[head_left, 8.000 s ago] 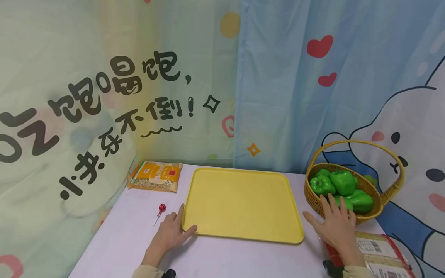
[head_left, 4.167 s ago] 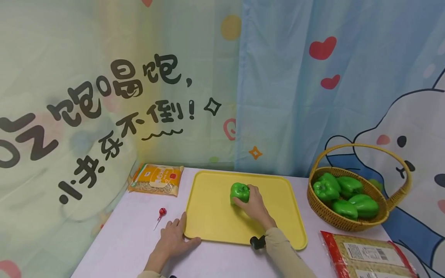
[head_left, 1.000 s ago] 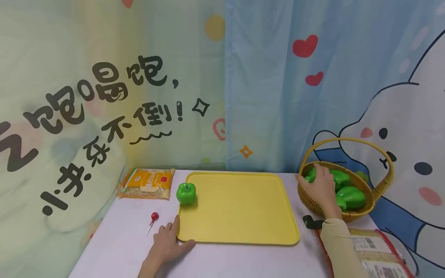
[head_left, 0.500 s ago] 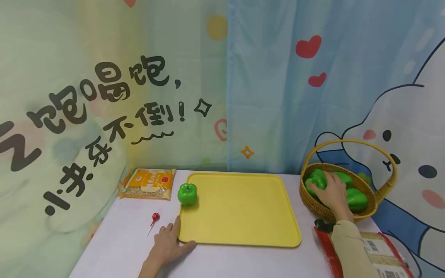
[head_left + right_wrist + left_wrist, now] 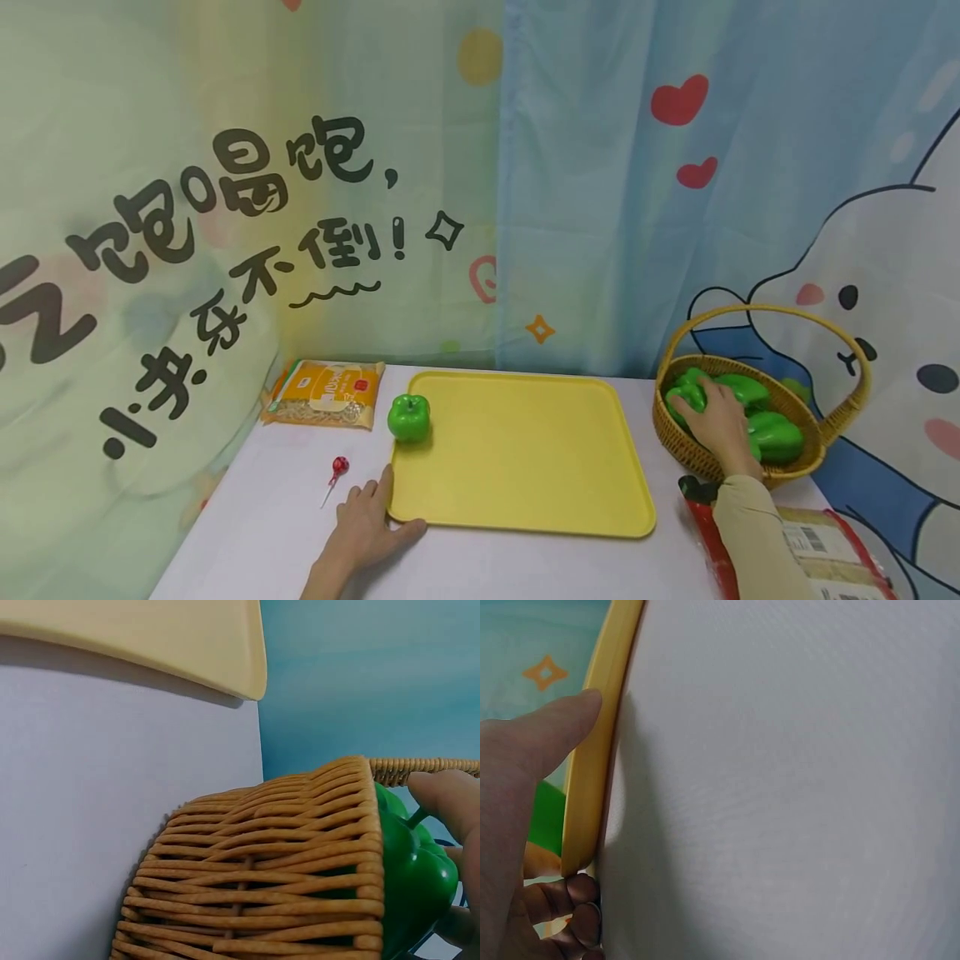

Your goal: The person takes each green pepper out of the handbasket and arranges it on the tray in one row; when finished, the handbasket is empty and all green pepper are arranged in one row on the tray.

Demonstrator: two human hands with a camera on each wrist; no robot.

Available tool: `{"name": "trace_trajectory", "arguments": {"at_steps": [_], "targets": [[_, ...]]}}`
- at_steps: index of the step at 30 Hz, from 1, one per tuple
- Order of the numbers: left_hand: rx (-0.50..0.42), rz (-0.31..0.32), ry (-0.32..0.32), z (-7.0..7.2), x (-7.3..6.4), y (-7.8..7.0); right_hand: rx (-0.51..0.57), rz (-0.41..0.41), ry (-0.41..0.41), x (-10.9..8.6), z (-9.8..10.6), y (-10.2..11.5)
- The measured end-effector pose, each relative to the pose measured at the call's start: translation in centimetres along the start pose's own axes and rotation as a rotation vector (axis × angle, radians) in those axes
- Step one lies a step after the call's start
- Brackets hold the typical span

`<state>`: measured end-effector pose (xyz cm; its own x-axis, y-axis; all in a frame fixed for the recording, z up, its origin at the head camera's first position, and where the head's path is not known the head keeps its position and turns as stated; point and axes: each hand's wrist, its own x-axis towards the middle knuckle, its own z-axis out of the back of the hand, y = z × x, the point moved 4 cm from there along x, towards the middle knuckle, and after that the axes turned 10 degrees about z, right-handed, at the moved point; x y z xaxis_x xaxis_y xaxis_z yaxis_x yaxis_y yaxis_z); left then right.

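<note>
In the head view, my left hand [image 5: 365, 523] rests at the near-left corner of the yellow tray [image 5: 517, 467]. Its thumb touches the rim in the left wrist view, and the other fingers lie loosely beside the corner. One green bell pepper [image 5: 409, 418] stands upright on the tray's left edge. Over at the right, my right hand [image 5: 722, 421] reaches into the wicker basket [image 5: 678, 437] and grips a green bell pepper [image 5: 420, 877], thumb near its stem and fingers on the far side. More green bell peppers [image 5: 774, 437] lie in the basket, partly hidden by the hand.
An orange bag [image 5: 330, 396] of grain-like food lies at the back left. A red lollipop [image 5: 340, 467] is left of the tray. Below my right sleeve lies a red-edged flat package [image 5: 817, 542]. The basket's handle [image 5: 780, 308] arches overhead. A printed curtain [image 5: 577, 192] hangs behind the table.
Earlier, a pepper was carried from the basket to the tray's left edge. My right hand went back into the basket and has closed round another pepper. My left hand stays at the corner.
</note>
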<state>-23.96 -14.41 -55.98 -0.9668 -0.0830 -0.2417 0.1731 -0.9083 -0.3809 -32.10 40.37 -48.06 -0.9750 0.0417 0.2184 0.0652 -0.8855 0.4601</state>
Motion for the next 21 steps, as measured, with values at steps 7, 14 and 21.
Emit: {"name": "trace_trajectory", "arguments": {"at_steps": [7, 14, 21], "targets": [[-0.003, -0.017, -0.014, 0.0, 0.0, 0.0, 0.001, 0.007, -0.006, 0.0, 0.1, -0.3], [-0.008, -0.040, -0.026, -0.3, -0.2, 0.0, 0.004, 0.041, -0.091, -0.6, 0.9, -0.4], [-0.006, -0.025, -0.015, 0.1, -0.1, 0.0, 0.009, 0.029, -0.167, -0.9, 2.8, 0.8]]}}
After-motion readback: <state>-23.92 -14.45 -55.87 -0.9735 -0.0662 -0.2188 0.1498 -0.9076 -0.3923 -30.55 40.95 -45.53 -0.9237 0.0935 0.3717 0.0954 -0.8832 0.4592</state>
